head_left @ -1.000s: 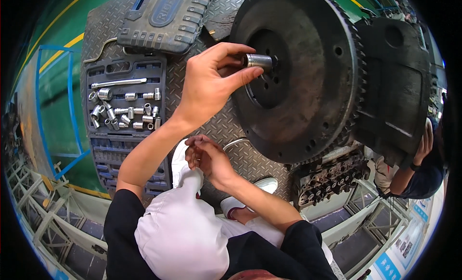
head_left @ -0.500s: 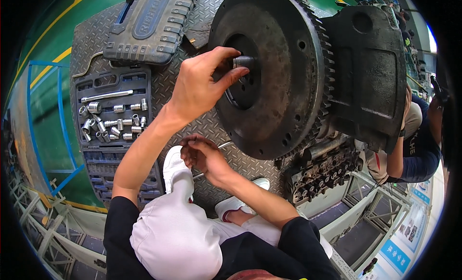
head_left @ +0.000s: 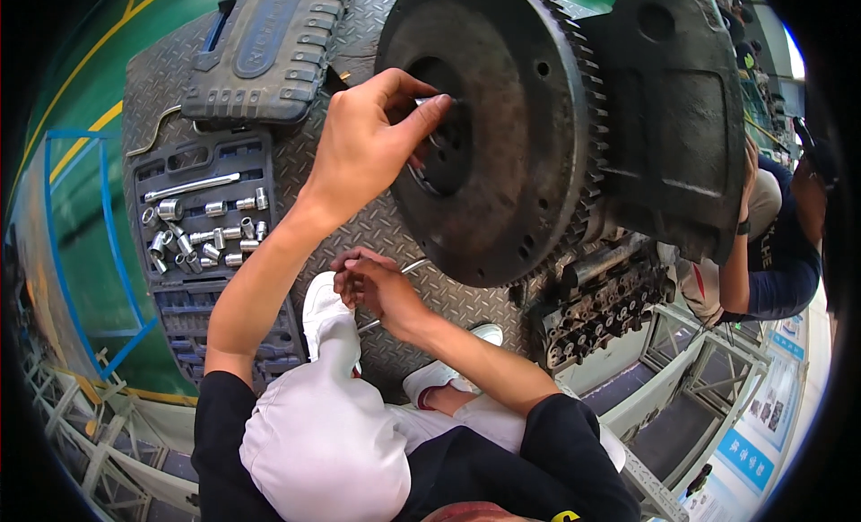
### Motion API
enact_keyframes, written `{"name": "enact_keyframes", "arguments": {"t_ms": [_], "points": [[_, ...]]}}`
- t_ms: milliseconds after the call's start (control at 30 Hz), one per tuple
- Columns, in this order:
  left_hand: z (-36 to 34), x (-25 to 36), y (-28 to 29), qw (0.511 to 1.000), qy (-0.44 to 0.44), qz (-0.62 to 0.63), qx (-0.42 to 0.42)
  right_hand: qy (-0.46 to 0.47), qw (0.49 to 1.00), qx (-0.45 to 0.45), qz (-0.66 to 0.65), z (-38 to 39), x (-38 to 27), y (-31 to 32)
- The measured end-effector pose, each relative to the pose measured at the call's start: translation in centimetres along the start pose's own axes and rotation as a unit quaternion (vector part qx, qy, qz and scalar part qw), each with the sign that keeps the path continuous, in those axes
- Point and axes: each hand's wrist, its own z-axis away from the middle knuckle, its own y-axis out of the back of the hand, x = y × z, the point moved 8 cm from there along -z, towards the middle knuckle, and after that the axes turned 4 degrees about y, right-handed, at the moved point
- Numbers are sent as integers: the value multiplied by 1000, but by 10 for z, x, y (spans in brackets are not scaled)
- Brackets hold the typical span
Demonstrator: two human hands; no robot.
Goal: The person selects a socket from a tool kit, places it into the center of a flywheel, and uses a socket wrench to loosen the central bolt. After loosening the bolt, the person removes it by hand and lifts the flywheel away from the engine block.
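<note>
My left hand [head_left: 377, 136] reaches to the centre of a large dark flywheel [head_left: 511, 154] with a toothed rim. Its thumb and fingers pinch a small metal socket [head_left: 423, 101], mostly hidden by the fingers, at the hub recess. My right hand [head_left: 381, 291] hovers lower down, between my knee and the flywheel, its dirt-darkened fingers loosely curled and apparently holding nothing. Close by it a thin silver bar [head_left: 415, 265] shows in part, running behind the hand. At left, an open socket case [head_left: 256, 177] holds several loose chrome sockets [head_left: 211, 250] and an extension bar [head_left: 192, 187].
A closed dark tool case [head_left: 260, 65] lies at the far left on the patterned metal plate [head_left: 359, 226]. Right of the flywheel stands a black engine casting [head_left: 668, 118], with a cylinder head [head_left: 601, 311] below. Another person's hand [head_left: 750, 168] touches the casting's right edge.
My left hand has moved closer in to the hub, and the socket, plainly visible before, is now mostly covered. The whole view has shifted slightly. My right hand keeps nearly the same pose.
</note>
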Motion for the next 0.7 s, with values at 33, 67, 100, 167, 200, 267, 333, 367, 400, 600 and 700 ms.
{"name": "enact_keyframes", "arguments": {"t_ms": [33, 67, 100, 167, 200, 267, 333, 367, 400, 600, 700], "points": [[0, 3, 0, 1000, -15, -5, 4, 5, 1000, 5, 10, 0, -1, 1], [-1, 7, 0, 999, -39, 2, 6, 2, 1000, -4, 8, -1, 0, 1], [2, 22, 2, 985, -136, -100, 41, 5, 1000, 1, 9, -1, 0, 2], [11, 45, -4, 922, -303, -231, 73, 8, 1000, 3, 28, -1, 0, 6], [12, 48, -6, 909, -325, -252, 69, 15, 999, 1, 33, -1, -1, 9], [13, 49, -9, 897, -351, -262, 56, 15, 999, 13, 37, 0, 3, 20], [13, 49, -12, 894, -356, -270, 45, 38, 997, -2, 72, 0, 5, 32], [7, 41, -8, 929, -286, -230, 51, 19, 997, 19, 74, 2, 11, 45], [1, 31, -6, 955, -215, -198, 46, 13, 993, 20, 117, 6, 15, 57], [-9, 3, -12, 998, 16, 47, -34, 10, 798, 144, 586, 53, -13, 167], [-6, -9, -18, 991, 79, 101, -43, 14, 604, 261, 753, 95, -54, 228]]}}
